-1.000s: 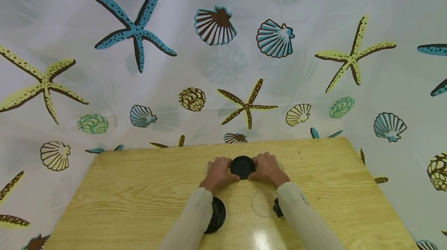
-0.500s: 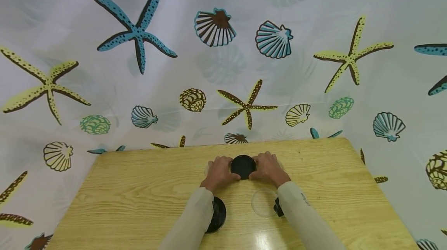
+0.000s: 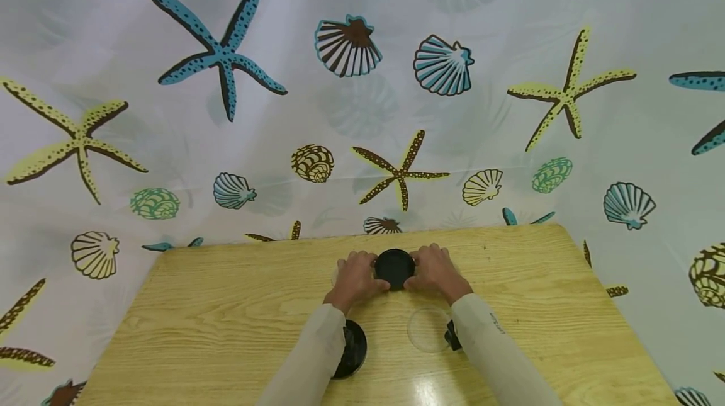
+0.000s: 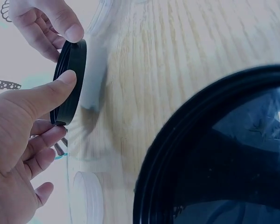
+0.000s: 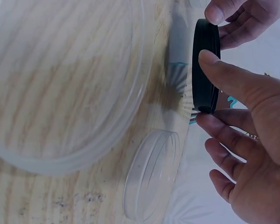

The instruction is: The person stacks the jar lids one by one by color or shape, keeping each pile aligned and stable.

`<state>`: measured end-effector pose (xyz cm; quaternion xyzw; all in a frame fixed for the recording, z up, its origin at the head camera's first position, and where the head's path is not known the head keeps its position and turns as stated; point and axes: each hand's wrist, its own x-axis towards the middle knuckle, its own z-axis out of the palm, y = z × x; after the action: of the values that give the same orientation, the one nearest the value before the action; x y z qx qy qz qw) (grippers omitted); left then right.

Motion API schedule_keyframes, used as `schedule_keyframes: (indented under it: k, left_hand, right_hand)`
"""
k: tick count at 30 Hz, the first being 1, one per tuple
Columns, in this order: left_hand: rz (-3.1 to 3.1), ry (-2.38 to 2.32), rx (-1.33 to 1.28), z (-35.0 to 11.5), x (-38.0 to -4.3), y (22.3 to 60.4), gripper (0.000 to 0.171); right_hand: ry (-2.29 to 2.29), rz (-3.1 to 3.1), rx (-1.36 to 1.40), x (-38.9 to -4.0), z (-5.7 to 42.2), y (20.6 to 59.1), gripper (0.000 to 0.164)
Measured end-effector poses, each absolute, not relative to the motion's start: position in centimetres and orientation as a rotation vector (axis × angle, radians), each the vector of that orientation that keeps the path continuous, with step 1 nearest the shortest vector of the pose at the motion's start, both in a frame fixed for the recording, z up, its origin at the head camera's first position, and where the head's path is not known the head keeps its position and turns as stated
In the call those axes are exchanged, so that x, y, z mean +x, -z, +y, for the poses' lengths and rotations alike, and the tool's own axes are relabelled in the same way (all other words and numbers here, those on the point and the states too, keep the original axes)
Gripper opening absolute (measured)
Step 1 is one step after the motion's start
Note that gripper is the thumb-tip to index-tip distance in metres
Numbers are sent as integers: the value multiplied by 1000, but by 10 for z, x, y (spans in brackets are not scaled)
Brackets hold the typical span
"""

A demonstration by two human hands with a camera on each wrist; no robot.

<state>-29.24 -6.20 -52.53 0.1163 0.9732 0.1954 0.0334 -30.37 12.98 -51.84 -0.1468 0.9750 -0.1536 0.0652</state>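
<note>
A shallow black round dish (image 3: 394,269) is held between both hands near the far side of the table. My left hand (image 3: 357,280) pinches its left rim, the thumb on the near side and fingers beyond. On the opposite rim, my right hand (image 3: 437,274) grips it the same way. Both wrist views show the black dish (image 4: 70,86) nearly edge-on, with a gap between it and the wood. The other fingers of the left hand (image 4: 18,135) and right hand (image 5: 266,149) are loosely bent. Fingers partly hide the rim.
A larger-looking black dish (image 3: 354,349) lies partly under the left sleeve. Near the right sleeve is a clear round dish (image 3: 425,330), beside a small black object (image 3: 452,337). More clear dishes (image 5: 151,177) sit close to the hands. A shell-patterned curtain (image 3: 272,110) hangs behind the table (image 3: 226,305).
The black dish has shifted very slightly toward the table's far edge in the head view, both hands still holding it. The head view has moved a little.
</note>
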Motion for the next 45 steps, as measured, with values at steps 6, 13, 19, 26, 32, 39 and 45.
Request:
schedule_keyframes:
  k: [6,13,19,26,32,39,45]
  left_hand:
    - [3018,-587,370,-62,-290,521,58]
    - [3018,-616,367,-63,-290,519,58]
    - [3019,-674,365,-65,-291,521,59]
    - [3013,-711,395,-69,-289,517,60]
    - [3014,-774,412,-72,-286,513,60]
    - [3015,-793,421,-73,-283,510,59]
    - [3025,-796,431,-77,-281,510,59]
  right_hand:
    - [488,2936,-416,-302,129,514,65]
    - [517,2935,-415,-299,129,510,65]
    - [534,2944,-441,-297,130,506,66]
    - [600,2940,-443,-294,131,503,66]
    - [672,2943,-450,-293,133,502,67]
    - [734,2925,-469,-291,135,502,66]
    - [779,2911,-499,-290,136,500,64]
